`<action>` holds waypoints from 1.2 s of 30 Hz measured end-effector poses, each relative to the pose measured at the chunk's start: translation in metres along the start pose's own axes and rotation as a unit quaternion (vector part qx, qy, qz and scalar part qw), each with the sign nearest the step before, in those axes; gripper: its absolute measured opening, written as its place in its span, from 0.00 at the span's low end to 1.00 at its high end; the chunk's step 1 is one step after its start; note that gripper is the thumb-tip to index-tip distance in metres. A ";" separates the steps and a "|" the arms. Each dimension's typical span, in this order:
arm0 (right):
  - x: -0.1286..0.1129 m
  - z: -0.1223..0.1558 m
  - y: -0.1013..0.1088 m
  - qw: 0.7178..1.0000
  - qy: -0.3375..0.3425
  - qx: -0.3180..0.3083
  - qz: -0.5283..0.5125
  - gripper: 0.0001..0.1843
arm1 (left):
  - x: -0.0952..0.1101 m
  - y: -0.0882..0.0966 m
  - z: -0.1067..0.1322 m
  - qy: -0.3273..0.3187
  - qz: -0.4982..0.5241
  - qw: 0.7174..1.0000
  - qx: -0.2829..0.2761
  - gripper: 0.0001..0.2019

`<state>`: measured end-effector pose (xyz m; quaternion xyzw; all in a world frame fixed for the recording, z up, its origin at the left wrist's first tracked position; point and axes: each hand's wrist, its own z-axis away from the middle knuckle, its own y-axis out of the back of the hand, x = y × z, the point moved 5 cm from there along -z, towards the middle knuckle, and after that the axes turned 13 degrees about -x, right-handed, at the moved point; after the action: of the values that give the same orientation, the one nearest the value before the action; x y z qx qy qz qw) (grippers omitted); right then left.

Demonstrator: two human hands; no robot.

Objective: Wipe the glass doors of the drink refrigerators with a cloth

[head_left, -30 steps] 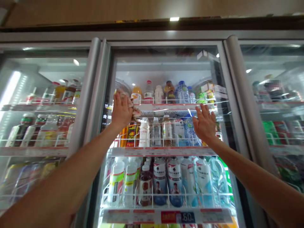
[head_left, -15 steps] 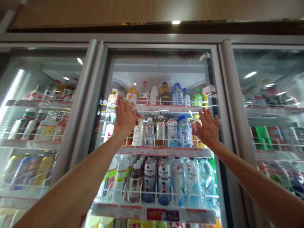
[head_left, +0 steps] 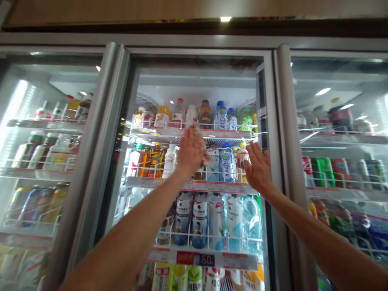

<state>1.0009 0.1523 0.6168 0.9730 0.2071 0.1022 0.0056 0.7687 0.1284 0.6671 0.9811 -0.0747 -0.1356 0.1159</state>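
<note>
My left hand presses a crumpled, patterned cloth to the middle glass door of a drinks cooler. Much of the cloth is hidden behind the palm and fingers. To the right, my right hand lies against the same door near its right frame, fingers stretched out and holding nothing. Behind the glass, bottles stand on wire-fronted shelves, including a blue-capped bottle between my hands.
Metal door frames, such as the right upright, flank the middle door. More drinks show behind the left and right doors, including a green can. A price label sits on a lower shelf edge. A wooden panel runs above.
My left hand has slid right across the glass with the cloth. My right hand stays near the right frame. The camera view has shifted slightly.
</note>
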 end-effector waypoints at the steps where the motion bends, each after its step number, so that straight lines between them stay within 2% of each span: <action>1: -0.002 0.002 0.000 1.000 0.002 0.002 0.000 0.27 | 0.033 -0.011 0.002 -0.068 -0.004 0.997 -0.021 0.26; 2: -0.003 0.003 -0.001 1.000 0.001 0.005 -0.001 0.27 | 0.062 -0.020 0.006 -0.134 -0.008 0.990 -0.037 0.26; 3: -0.003 0.004 -0.001 1.000 -0.005 0.009 -0.002 0.27 | 0.082 -0.026 0.011 -0.177 -0.014 0.983 -0.045 0.25; 4: -0.001 0.004 -0.001 1.000 -0.012 0.009 -0.004 0.27 | 0.092 -0.029 0.016 -0.211 -0.020 0.976 -0.054 0.25; 5: 0.000 0.004 -0.002 1.000 -0.020 0.008 -0.005 0.27 | 0.091 -0.029 0.019 -0.228 -0.024 0.971 -0.062 0.25; 6: 0.002 0.004 -0.001 1.000 -0.028 0.006 -0.005 0.27 | 0.079 -0.025 0.021 -0.222 -0.027 0.972 -0.069 0.25; 7: 0.004 0.005 -0.001 0.999 -0.034 0.004 -0.005 0.27 | 0.058 -0.018 0.020 -0.193 -0.028 0.978 -0.072 0.25; 8: 0.005 0.006 0.000 0.999 -0.039 0.003 -0.003 0.27 | 0.033 -0.009 0.018 -0.147 -0.026 0.986 -0.074 0.25; 10: 0.004 0.008 0.002 0.999 -0.048 0.004 -0.001 0.27 | -0.019 0.010 0.011 -0.001 -0.019 0.999 -0.042 0.26; 11: 0.002 0.009 0.004 0.999 -0.051 0.005 0.000 0.27 | -0.033 0.016 0.009 0.058 -0.015 0.998 -0.025 0.26; 12: -0.001 0.010 0.004 0.999 -0.053 0.006 0.001 0.27 | -0.037 0.017 0.008 0.089 -0.012 0.996 -0.016 0.27; 13: -0.005 0.010 0.005 0.999 -0.053 0.008 0.001 0.27 | -0.027 0.015 0.007 0.083 -0.011 0.996 -0.019 0.26; 14: -0.009 0.010 0.005 0.999 -0.053 0.011 0.002 0.27 | -0.006 0.008 0.008 0.038 -0.014 0.999 -0.033 0.26; 15: -0.014 0.010 0.006 0.999 -0.051 0.014 0.003 0.27 | 0.023 -0.001 0.012 -0.033 -0.018 0.998 -0.057 0.26; 17: -0.021 0.009 0.005 0.999 -0.044 0.014 0.006 0.27 | 0.084 -0.020 0.027 -0.218 -0.033 0.971 -0.096 0.25; 18: -0.023 0.008 0.005 0.999 -0.041 0.011 0.009 0.27 | 0.102 -0.026 0.034 -0.259 -0.037 0.960 -0.098 0.25; 19: -0.024 0.008 0.005 0.999 -0.039 0.006 0.011 0.27 | 0.110 -0.029 0.040 -0.279 -0.040 0.955 -0.097 0.25; 20: -0.024 0.008 0.005 0.999 -0.039 0.002 0.013 0.27 | 0.106 -0.029 0.043 -0.272 -0.040 0.957 -0.093 0.25; 21: -0.024 0.009 0.006 0.999 -0.040 -0.002 0.015 0.27 | 0.091 -0.026 0.043 -0.242 -0.037 0.966 -0.087 0.25; 23: -0.022 0.012 0.007 0.999 -0.046 -0.008 0.019 0.27 | 0.042 -0.013 0.038 -0.148 -0.025 0.986 -0.073 0.25; 25: -0.024 0.016 0.007 0.999 -0.047 -0.013 0.023 0.27 | -0.013 0.003 0.032 -0.024 -0.005 0.999 -0.043 0.26; 26: -0.028 0.018 0.006 0.999 -0.044 -0.016 0.024 0.27 | -0.032 0.009 0.030 0.038 0.006 0.999 -0.019 0.27; 27: -0.033 0.019 0.004 0.999 -0.039 -0.020 0.023 0.27 | -0.042 0.013 0.031 0.080 0.015 0.997 0.001 0.27; 28: -0.040 0.019 0.002 0.999 -0.032 -0.024 0.021 0.27 | -0.042 0.013 0.034 0.092 0.019 0.995 0.014 0.28; 29: -0.049 0.018 -0.001 0.999 -0.023 -0.028 0.018 0.27 | -0.031 0.009 0.038 0.069 0.017 0.997 0.017 0.27; 32: -0.078 0.016 -0.013 0.999 0.003 -0.038 0.010 0.28 | 0.026 -0.010 0.057 -0.126 -0.016 0.992 -0.014 0.24; 33: -0.085 0.016 -0.016 0.999 0.004 -0.039 0.010 0.27 | 0.036 -0.014 0.064 -0.173 -0.028 0.984 -0.022 0.23; 34: -0.090 0.017 -0.019 0.999 0.002 -0.039 0.012 0.28 | 0.035 -0.016 0.071 -0.192 -0.038 0.980 -0.026 0.23; 35: -0.093 0.018 -0.021 0.999 -0.001 -0.039 0.015 0.28 | 0.023 -0.013 0.075 -0.182 -0.043 0.982 -0.028 0.23; 36: -0.094 0.020 -0.023 0.999 -0.004 -0.038 0.018 0.28 | 0.001 -0.007 0.078 -0.145 -0.042 0.988 -0.028 0.23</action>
<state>0.9115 0.1362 0.5772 0.9761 0.1850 0.1060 0.0418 0.7484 0.1190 0.5917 0.9497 -0.0452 -0.2832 0.1255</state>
